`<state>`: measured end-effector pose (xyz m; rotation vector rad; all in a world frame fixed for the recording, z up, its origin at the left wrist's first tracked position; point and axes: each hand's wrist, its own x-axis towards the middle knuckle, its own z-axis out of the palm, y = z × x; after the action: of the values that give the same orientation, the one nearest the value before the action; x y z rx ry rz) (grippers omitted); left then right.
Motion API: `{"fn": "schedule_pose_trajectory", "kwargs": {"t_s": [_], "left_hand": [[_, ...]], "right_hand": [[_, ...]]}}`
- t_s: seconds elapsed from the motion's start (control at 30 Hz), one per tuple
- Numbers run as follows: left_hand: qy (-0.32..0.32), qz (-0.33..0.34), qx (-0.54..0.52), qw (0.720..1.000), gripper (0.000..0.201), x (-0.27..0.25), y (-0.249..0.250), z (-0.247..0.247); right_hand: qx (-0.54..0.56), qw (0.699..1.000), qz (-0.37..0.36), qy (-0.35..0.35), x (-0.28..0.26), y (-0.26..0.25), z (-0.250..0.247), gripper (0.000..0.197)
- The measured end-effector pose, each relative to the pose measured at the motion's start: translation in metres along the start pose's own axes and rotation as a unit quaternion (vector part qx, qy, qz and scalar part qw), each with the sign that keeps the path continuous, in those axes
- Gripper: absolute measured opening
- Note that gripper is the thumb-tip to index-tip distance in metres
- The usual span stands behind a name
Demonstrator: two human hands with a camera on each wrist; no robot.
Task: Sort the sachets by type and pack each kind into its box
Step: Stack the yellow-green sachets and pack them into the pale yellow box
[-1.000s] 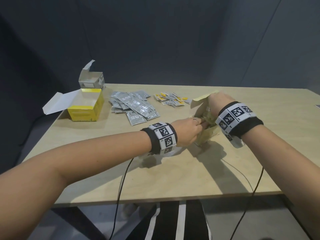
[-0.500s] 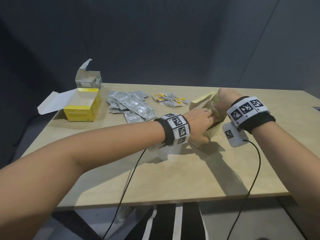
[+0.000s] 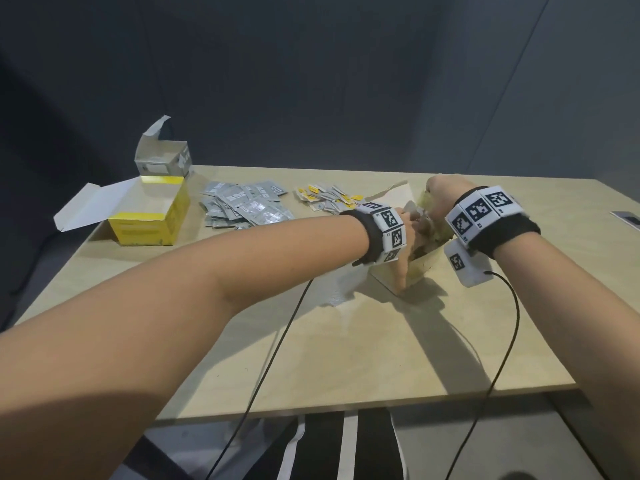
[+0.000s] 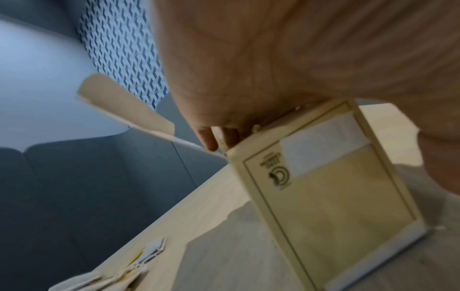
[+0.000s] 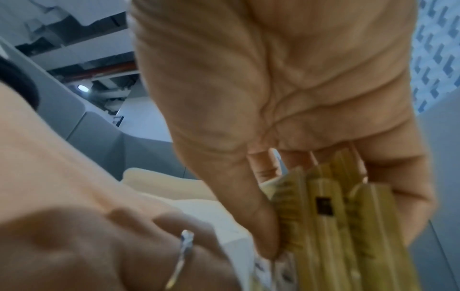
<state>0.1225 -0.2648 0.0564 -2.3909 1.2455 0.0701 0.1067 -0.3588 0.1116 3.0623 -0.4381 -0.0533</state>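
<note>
A beige box (image 3: 420, 271) stands open right of the table's middle, its flap (image 3: 391, 192) raised behind. My left hand (image 3: 412, 232) grips the box's top edge, thumb down its near wall; the left wrist view shows the fingertips (image 4: 214, 137) hooked over the rim of the box (image 4: 323, 193). My right hand (image 3: 445, 192) is over the opening and holds a bundle of gold sachets (image 5: 333, 220) between thumb and fingers, lower ends inside the box. Silver sachets (image 3: 244, 209) and yellow-white sachets (image 3: 329, 199) lie in separate piles further back.
An open yellow box (image 3: 152, 221) sits at the table's left, with an open grey box (image 3: 162, 161) behind it. Cables (image 3: 277, 344) run from both wrists over the near table edge. A flat dark object (image 3: 628, 220) lies at the far right edge.
Both hands have stayed at the beige box. My left hand has slid further over the box's rim, and the right hand has shifted slightly with the gold sachets.
</note>
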Motion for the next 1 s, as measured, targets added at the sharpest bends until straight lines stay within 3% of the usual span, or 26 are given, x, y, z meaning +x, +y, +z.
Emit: {"fn": "schedule_pose_trajectory", "kwargs": {"t_s": [0.1,0.23,0.33,0.37,0.47,0.53,0.63,0.73,0.83,0.93,1.0], "left_hand": [[-0.026,0.009,0.002,1.0,0.097,0.0,-0.001,-0.003],[0.008,0.052,0.027,0.998,0.118,0.015,-0.008,0.013],[-0.013,0.077,0.023,0.997,0.08,0.001,-0.012,0.004],[0.004,0.091,0.014,0.996,0.076,-0.001,-0.015,0.003],[0.059,0.099,0.03,0.993,0.098,-0.005,-0.021,0.011],[0.069,0.097,0.01,0.993,0.098,-0.012,-0.026,0.015],[0.082,0.1,-0.114,0.985,0.093,-0.024,-0.031,0.018],[0.105,0.096,-0.224,0.964,0.095,-0.035,-0.035,0.016],[0.197,0.069,-0.166,0.964,0.104,-0.047,-0.036,0.013],[0.253,0.004,-0.078,0.964,0.128,-0.05,-0.027,0.019],[0.246,-0.013,-0.036,0.968,0.139,-0.043,-0.02,0.028]], "right_hand": [[-0.007,1.0,0.002,-0.006,-0.001,0.002,0.001,0.011],[0.023,1.0,-0.012,-0.016,0.004,0.002,-0.004,0.023],[0.032,0.999,-0.022,-0.025,0.003,-0.001,-0.002,0.03],[0.028,0.999,-0.023,-0.029,0.004,-0.002,0.0,0.031],[0.035,0.999,-0.033,-0.024,0.003,-0.002,0.006,0.037],[0.048,0.997,-0.046,-0.025,0.002,0.0,0.01,0.041],[0.07,0.996,-0.054,-0.034,-0.001,0.005,0.015,0.038],[0.143,0.987,-0.046,-0.051,-0.002,0.018,0.023,0.051],[0.263,0.961,-0.035,-0.074,-0.002,0.035,0.032,0.067],[0.336,0.937,-0.046,-0.087,-0.006,0.045,0.042,0.056],[0.339,0.934,-0.061,-0.096,-0.008,0.046,0.047,0.047]]}}
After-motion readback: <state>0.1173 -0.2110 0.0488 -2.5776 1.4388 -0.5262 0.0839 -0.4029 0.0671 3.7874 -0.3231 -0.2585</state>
